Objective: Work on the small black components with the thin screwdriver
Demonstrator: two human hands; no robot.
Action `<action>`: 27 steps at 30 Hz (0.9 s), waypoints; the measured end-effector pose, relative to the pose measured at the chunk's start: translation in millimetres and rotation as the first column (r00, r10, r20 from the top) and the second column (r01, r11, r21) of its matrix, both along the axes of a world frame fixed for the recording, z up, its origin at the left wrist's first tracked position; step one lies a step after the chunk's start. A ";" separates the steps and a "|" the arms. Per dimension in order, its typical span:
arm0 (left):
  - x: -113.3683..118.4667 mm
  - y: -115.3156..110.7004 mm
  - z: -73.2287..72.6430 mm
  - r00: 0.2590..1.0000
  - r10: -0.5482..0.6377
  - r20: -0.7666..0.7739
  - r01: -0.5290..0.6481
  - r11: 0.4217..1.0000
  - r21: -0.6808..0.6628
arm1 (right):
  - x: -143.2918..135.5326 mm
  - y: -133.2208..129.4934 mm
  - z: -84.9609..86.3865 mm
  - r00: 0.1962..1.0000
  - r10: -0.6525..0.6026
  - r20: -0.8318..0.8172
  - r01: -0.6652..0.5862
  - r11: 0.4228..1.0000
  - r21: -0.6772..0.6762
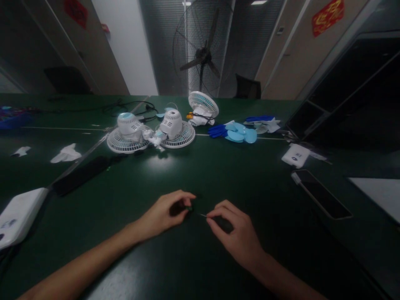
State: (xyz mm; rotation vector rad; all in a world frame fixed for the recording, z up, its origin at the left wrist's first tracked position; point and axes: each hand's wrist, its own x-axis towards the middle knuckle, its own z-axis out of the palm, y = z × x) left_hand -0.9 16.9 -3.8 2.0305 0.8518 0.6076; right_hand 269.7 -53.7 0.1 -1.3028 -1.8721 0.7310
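Bare left hand [164, 212] pinched a small green piece [188, 208] (its material too blurred to tell); right of it, my right hand [237, 233] gripped a thin, shiny sliver [203, 215] above the dark-green tabletop [175, 262].

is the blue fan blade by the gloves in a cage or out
Out: the blue fan blade lies bare, with no cage around it.

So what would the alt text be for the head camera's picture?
Two bare hands over a dark green table: the left hand pinches a small green piece, the right hand a thin pale object. Beyond lie white fans and light-blue blades; a phone lies to the right.
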 end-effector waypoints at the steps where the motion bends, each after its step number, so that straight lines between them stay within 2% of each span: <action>1: 9.0 -8.2 -1.2 0.999 -0.052 -0.006 0.052 0.999 0.015 | -0.6 -0.8 0.5 1.000 0.011 0.014 -0.011 1.000 0.014; 4: 16.5 -19.9 -2.8 0.995 -0.100 -0.018 0.101 0.994 0.034 | -1.2 -2.6 1.9 0.999 0.042 0.033 -0.043 0.999 0.034; 8: 9.3 -17.2 -2.9 0.997 -0.058 -0.047 0.060 0.997 0.056 | -0.9 -3.7 2.3 0.998 0.038 0.046 -0.041 0.998 0.050; 17: 10.4 -18.4 -1.9 0.990 -0.121 -0.069 0.122 0.992 0.023 | -2.4 -4.1 0.7 0.983 0.041 0.180 -0.051 0.997 0.052; 27: 12.3 -19.8 -3.6 0.987 -0.154 -0.053 0.155 0.988 0.003 | -9.1 -5.3 -1.1 0.983 0.111 0.145 -0.125 0.988 0.091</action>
